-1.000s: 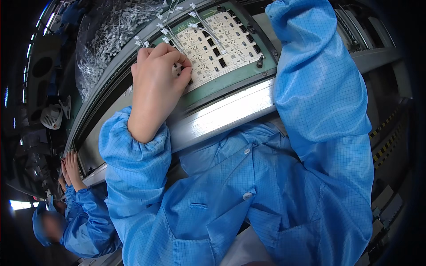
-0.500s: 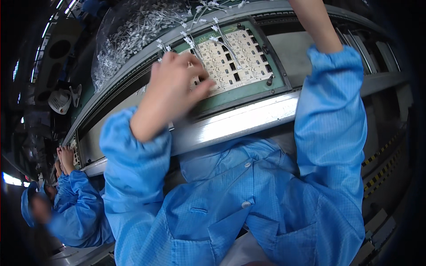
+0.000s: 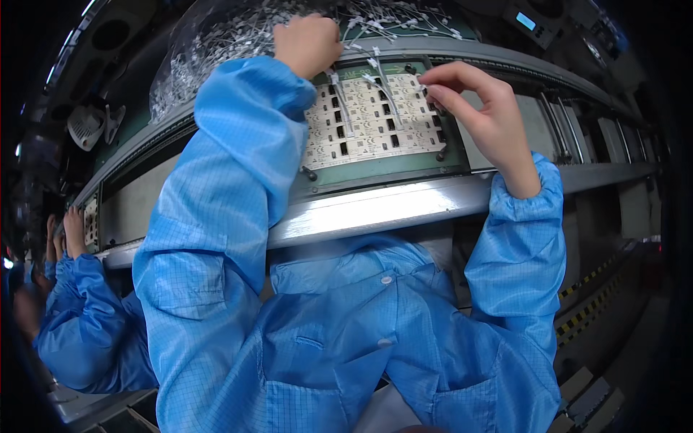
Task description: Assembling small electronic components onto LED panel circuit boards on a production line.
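A cream circuit board panel with rows of black connectors lies in a green carrier in front of me. Two white wire leads lie across it, their upper ends beyond the panel's far edge. My left hand is at the far edge of the carrier, beside a heap of white leads. Its fingers are curled and mostly hidden, so what they hold does not show. At the panel's far right corner my right hand pinches a small white connector between thumb and forefinger.
A metal rail runs along the near side of the conveyor line. More loose leads lie behind the carrier. On the left, a co-worker's hand is at another board. A white fan-like device stands at the far left.
My left hand has moved from over the panel up to its far edge. My right hand, out of sight earlier, has come down to the panel's right side. The view has shifted slightly.
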{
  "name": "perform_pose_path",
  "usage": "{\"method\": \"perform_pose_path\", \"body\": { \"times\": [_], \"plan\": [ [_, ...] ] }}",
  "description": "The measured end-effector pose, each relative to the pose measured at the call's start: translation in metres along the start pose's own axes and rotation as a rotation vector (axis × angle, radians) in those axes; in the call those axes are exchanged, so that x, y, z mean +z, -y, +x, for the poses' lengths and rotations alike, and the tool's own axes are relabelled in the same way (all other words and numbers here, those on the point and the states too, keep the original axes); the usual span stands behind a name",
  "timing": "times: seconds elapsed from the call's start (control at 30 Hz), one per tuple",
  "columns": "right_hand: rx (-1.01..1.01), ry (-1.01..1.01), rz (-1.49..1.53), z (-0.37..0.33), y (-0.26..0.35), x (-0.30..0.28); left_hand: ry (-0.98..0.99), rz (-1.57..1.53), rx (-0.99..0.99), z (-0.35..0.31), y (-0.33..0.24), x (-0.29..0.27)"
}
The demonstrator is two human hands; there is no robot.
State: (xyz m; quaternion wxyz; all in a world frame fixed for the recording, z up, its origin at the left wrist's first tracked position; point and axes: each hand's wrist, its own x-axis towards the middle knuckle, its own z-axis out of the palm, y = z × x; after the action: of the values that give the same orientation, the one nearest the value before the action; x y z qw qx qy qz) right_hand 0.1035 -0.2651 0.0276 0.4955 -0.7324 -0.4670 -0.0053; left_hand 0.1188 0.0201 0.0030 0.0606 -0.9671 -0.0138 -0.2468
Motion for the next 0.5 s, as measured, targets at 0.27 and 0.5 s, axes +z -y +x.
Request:
{"method": "perform_pose_path", "body": {
  "times": [0.27,0.5],
  "plan": [
    [0.048,-0.106,-0.069,-0.01,0.009,0.019,0.17,-0.063,-0.143,0.001,-0.006,-0.006],
    [-0.02,0.001,-0.414,-0.024,-0.002,0.036,-0.097,-0.881,-0.305,-0.009,0.021,-0.028]
  ]
}}
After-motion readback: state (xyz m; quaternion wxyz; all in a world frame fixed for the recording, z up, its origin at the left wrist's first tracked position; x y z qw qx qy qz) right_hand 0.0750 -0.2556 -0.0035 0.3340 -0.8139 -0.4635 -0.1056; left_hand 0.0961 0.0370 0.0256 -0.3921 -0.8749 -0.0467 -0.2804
